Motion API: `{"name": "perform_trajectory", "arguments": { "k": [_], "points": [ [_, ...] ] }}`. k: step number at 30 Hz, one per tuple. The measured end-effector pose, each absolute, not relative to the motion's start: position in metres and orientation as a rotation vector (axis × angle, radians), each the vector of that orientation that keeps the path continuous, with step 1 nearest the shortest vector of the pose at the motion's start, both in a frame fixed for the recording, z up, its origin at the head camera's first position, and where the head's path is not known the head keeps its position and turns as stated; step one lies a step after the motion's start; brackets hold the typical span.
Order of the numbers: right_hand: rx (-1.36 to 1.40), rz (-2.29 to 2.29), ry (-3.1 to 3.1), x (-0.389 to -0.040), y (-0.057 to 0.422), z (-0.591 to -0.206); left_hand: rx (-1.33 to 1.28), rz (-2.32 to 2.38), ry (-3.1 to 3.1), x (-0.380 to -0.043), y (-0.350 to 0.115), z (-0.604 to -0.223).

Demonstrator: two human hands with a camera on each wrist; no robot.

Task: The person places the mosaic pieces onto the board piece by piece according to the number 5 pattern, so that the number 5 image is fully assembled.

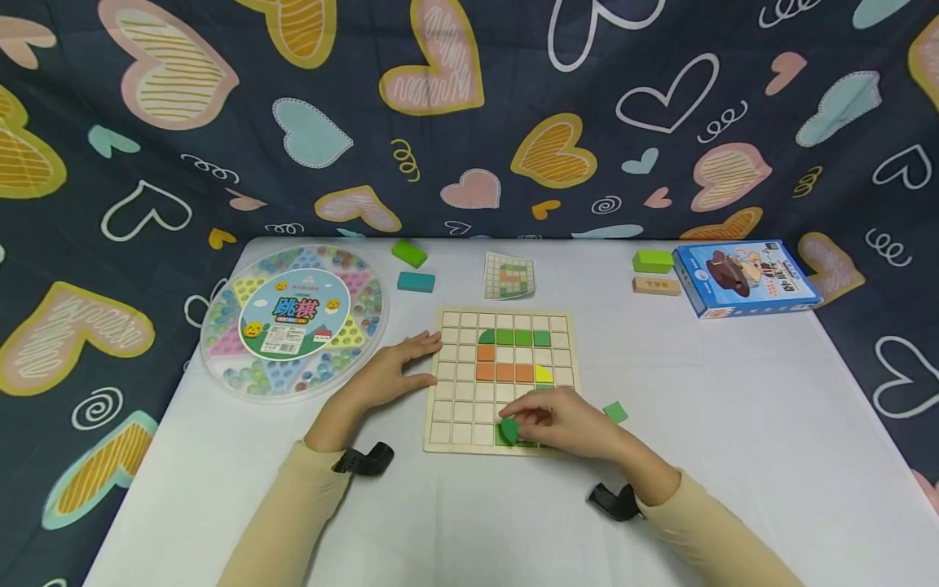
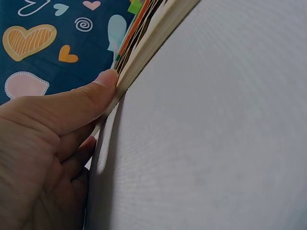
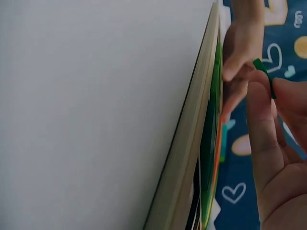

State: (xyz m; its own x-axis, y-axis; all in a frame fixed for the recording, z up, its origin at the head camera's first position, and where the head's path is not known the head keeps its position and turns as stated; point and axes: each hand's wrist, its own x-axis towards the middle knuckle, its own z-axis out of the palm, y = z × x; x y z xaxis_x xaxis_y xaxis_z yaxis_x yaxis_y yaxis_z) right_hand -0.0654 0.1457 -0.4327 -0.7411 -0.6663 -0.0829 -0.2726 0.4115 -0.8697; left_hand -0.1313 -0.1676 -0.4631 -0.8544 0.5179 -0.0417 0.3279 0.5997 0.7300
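Observation:
A wooden grid board lies on the white table, with green, orange and yellow tiles set in some of its squares. My left hand rests at the board's left edge, fingers extended; in the left wrist view its thumb touches the edge. Over the board's front rows, my right hand pinches a green round-edged tile between thumb and fingertips. Seen edge-on in the right wrist view, that green tile is held off the board. Part of the board's lower right is hidden under this hand.
A loose green square tile lies right of the board. Behind it is a pattern card. A round marble game board stands left; green and teal blocks are nearby. Back right are a blue box, a green block and a wooden block.

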Motion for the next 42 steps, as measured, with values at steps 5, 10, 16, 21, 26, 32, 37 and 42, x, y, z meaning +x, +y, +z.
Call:
{"name": "perform_trajectory", "arguments": {
  "k": [5, 10, 16, 21, 26, 32, 37, 42],
  "points": [
    [-0.807, -1.238, 2.272, -0.067, 0.134, -0.432, 0.701, 1.107, 2.580, -0.132, -0.166, -0.463],
    [-0.899, -1.131, 2.333, -0.068, 0.119, -0.433, 0.700, 1.111, 2.575, -0.132, -0.166, -0.462],
    [-1.015, -1.000, 2.440, -0.068, 0.102, -0.434, 0.697, 1.122, 2.572, -0.130, -0.167, -0.462],
    [-1.038, -0.896, 2.502, -0.068, 0.096, -0.433, 0.698, 1.122, 2.572, -0.131, -0.167, -0.463],
    [-1.014, -0.844, 2.515, -0.066, 0.096, -0.431, 0.689, 1.126, 2.570, -0.131, -0.168, -0.463],
    [-0.996, -0.785, 2.511, -0.064, 0.099, -0.431, 0.681, 1.132, 2.558, -0.131, -0.168, -0.462],
    [-0.995, -0.754, 2.536, -0.062, 0.100, -0.432, 0.677, 1.131, 2.557, -0.131, -0.167, -0.462],
    [-1.001, -0.737, 2.566, -0.062, 0.102, -0.431, 0.673, 1.122, 2.556, -0.131, -0.167, -0.462]
  ]
}}
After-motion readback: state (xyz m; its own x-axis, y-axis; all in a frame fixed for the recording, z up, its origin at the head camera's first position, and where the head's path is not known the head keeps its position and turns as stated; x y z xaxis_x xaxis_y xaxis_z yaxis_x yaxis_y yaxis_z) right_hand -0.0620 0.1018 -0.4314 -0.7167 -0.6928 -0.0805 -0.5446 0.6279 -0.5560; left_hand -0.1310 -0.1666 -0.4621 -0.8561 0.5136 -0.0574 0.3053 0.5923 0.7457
